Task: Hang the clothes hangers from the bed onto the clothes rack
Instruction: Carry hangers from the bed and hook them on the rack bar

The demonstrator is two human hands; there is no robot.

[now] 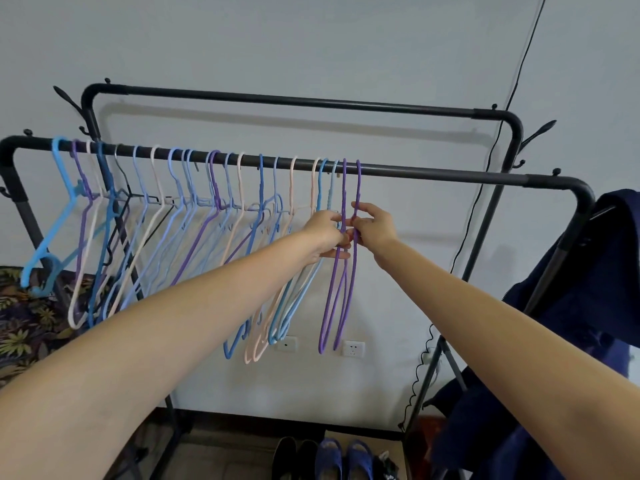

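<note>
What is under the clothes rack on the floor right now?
Under the clothes rack, a pair of blue slippers sits beside black shoes. Both pairs are cut off by the frame's bottom edge, and the forearms cover the floor farther left.

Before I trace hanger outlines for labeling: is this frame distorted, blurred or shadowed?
Head view: wide-angle bend bows the front rail and swells the forearms; soft light casts faint rail shadows on the wall; purple hangers stay sharp, no glare.

I see a matt black metal clothes rack [433, 173], smooth plastic-looking hangers [341, 271], and a dark blue cloth garment [588, 306].
</note>
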